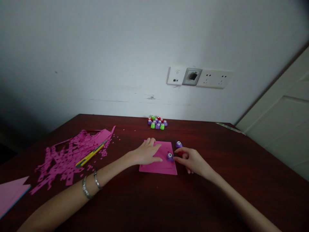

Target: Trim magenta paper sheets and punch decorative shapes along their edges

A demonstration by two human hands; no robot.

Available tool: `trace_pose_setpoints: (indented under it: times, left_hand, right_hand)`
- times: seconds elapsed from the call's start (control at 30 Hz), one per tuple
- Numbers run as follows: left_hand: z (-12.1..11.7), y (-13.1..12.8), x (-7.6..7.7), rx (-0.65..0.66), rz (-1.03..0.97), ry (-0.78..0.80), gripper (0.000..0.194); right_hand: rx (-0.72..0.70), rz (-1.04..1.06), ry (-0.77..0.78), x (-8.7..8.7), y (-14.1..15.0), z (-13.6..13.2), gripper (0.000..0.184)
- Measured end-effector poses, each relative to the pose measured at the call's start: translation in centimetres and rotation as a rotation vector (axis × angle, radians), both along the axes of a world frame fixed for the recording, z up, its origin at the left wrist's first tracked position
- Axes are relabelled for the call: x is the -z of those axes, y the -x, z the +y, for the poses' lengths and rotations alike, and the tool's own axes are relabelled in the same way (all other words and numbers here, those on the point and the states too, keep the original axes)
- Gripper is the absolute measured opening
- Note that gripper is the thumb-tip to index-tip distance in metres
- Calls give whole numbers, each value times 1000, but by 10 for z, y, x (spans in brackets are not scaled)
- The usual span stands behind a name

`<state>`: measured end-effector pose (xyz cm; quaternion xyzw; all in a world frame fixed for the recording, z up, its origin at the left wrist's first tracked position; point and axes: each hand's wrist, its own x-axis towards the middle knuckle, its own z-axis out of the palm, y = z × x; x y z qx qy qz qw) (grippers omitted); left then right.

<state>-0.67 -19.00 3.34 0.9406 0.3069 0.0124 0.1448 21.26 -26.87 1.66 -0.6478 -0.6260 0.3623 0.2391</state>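
A pink paper sheet point(158, 164) lies flat on the dark wooden table point(154, 199). My left hand point(147, 152) rests on the sheet with fingers stretched out flat. A small purple paper punch point(170, 157) sits at the sheet's right edge. My right hand point(189, 160) is beside it, its fingers pinched round something small and red that I cannot name, touching or almost touching the punch. A second purple punch point(178, 144) stands just beyond, apart from both hands.
A cluster of several small purple, green and red punches point(157, 122) sits by the wall. Punched pink paper scraps point(70, 154) and a yellow utility knife point(90, 155) lie at the left. More pink paper point(11, 193) is at the near left edge. Wall sockets point(200, 77) are above.
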Motion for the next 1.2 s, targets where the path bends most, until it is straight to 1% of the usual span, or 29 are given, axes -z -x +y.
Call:
trace_pose_setpoints:
  times: [0.07,0.13,0.2,0.3,0.33,0.4,0.5,0.63,0.73,0.87,0.93,1.03,1.2]
  left_hand:
    - [5,-1,-3,-70,-115,-50,56]
    - [12,-4,-6,-133,-188,-4,47]
    - [18,-8,-8,-145,-205,156,45]
    - [23,-16,-9,-95,-176,469,46]
    - [24,-19,-8,-83,-164,549,47]
    - [25,-25,-5,-78,-140,646,48]
    - [27,-33,2,-82,-107,698,53]
    - [30,-40,10,-83,-80,776,60]
    - [30,-43,11,-87,-80,843,63]
    - [30,-47,9,-69,-36,924,61]
    - [31,-49,9,-57,16,984,60]
    - [34,-51,10,-50,77,1076,57]
    - [38,-52,14,-53,97,1134,53]
  right_hand:
    - [37,7,70,-6,-1,2,38]
    - [24,53,182,-10,-2,5,46]
    - [-15,112,290,-11,-2,8,51]
    - [-29,152,389,-9,0,12,56]
    - [-14,155,404,-8,0,14,57]
    - [23,160,419,-6,2,17,57]
    - [61,180,416,-3,3,20,56]
    - [49,211,411,1,6,21,51]
    - [52,247,427,6,8,22,47]
    - [82,347,455,10,7,24,36]
    - [91,337,501,8,7,26,32]
    - [100,296,557,1,9,27,30]
    - [75,239,645,-12,12,31,25]
